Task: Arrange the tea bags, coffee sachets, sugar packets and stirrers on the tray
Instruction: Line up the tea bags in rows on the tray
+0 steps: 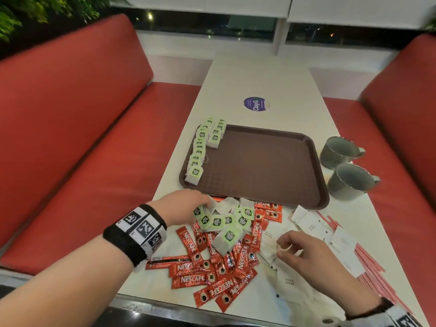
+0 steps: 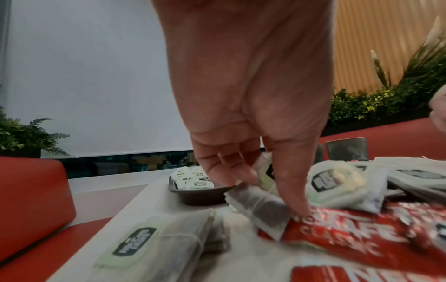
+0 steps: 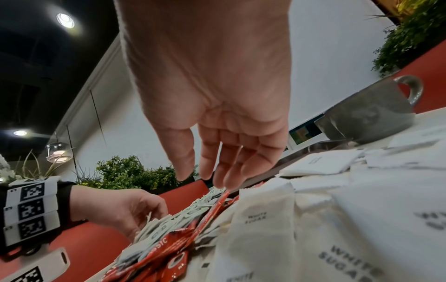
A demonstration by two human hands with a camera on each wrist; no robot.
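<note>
Beyond both hands, a brown textured plastic tray (image 1: 259,161) sits on the white desk (image 1: 259,76), with green-tagged tea bags (image 1: 197,159) lined along its left edge. Palm down, the left hand (image 1: 186,204) reaches into a loose heap, thumb and fingers (image 2: 293,192) pinching one paper tea bag (image 2: 258,208) above red coffee sachets (image 1: 212,277). Over white sugar packets (image 3: 337,229), the right hand (image 1: 304,251) hovers with slack, empty fingers; red stirrers (image 1: 375,267) lie to its right.
</note>
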